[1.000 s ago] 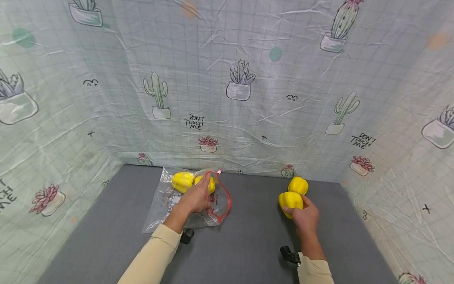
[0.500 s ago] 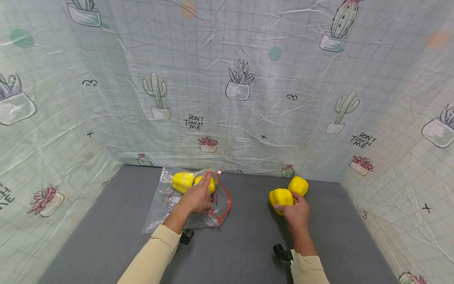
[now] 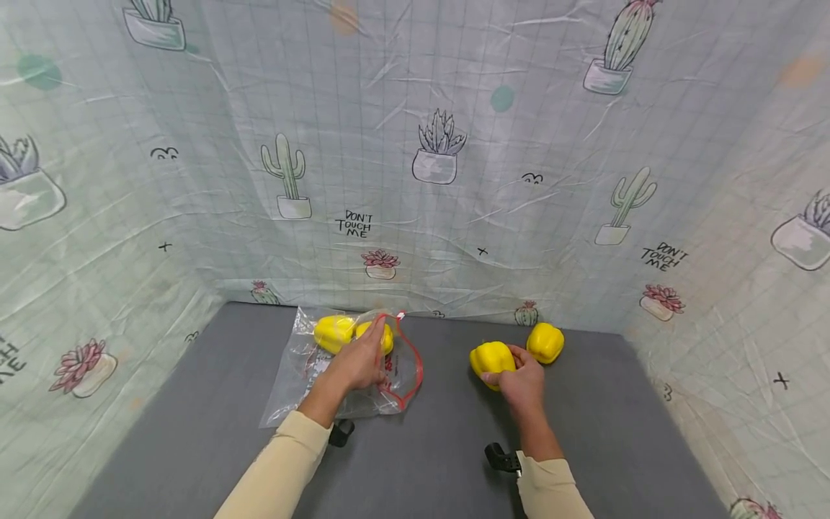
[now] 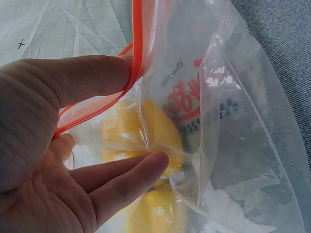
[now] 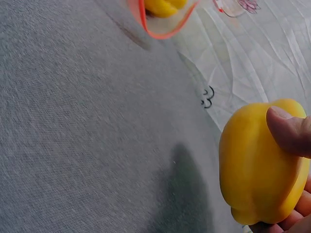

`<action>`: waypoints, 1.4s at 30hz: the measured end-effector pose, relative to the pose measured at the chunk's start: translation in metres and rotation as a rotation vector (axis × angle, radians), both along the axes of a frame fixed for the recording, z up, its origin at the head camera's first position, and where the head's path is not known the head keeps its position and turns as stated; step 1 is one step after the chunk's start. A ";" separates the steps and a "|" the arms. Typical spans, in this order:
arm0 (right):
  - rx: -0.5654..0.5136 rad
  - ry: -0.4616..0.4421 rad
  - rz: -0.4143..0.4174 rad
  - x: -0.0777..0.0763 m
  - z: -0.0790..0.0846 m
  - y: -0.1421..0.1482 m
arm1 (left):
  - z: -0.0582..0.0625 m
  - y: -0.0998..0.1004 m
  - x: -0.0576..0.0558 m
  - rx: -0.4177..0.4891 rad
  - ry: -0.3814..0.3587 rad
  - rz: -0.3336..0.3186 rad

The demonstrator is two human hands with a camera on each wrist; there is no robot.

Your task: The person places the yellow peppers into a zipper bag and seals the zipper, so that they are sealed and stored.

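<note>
My right hand [image 3: 524, 386] grips a yellow bell pepper [image 3: 491, 362], thumb on its near side and fingers behind it. The right wrist view shows the same bell pepper [image 5: 260, 162] raised over a shadow on the cloth. My left hand [image 3: 357, 360] is at the mouth of a clear zip bag [image 3: 292, 393] with a red rim. In the left wrist view its thumb [image 4: 97, 77] meets the red rim [image 4: 137, 43], and its fingers [image 4: 131, 182] extend fairly straight, spread away from the thumb. Two yellow bell peppers [image 3: 333, 333] lie inside the bag.
Another yellow bell pepper [image 3: 545, 342] stands at the back right of the grey table [image 3: 441, 447]. A cactus-print sheet [image 3: 441, 238] hangs along the back and both sides. A black wrist camera [image 3: 501, 458] juts from the right wrist.
My right hand has moved left with its bell pepper, away from the one at the back right and closer to the bag. The left hand and bag have stayed put.
</note>
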State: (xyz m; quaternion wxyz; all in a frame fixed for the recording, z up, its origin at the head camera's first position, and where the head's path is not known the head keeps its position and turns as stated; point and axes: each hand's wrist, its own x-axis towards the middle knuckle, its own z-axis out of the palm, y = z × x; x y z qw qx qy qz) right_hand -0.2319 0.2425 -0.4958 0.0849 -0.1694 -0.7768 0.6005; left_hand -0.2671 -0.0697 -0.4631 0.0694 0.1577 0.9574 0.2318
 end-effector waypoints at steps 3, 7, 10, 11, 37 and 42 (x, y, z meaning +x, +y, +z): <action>0.009 0.015 0.013 -0.001 0.000 -0.003 | 0.000 0.001 0.000 0.002 0.008 -0.006; 0.009 0.016 0.031 -0.001 0.000 -0.008 | -0.001 0.001 0.000 -0.006 0.015 -0.012; 0.022 0.010 0.045 -0.001 0.001 -0.012 | -0.001 0.001 0.000 -0.012 0.013 -0.010; 0.031 0.008 0.047 -0.002 0.001 -0.014 | 0.000 0.001 0.000 -0.009 0.014 -0.010; -0.038 0.121 0.085 -0.013 -0.009 -0.079 | 0.005 0.002 0.002 -0.036 0.051 -0.009; -0.040 0.143 0.096 -0.012 -0.009 -0.085 | 0.005 0.004 0.002 -0.040 0.036 -0.006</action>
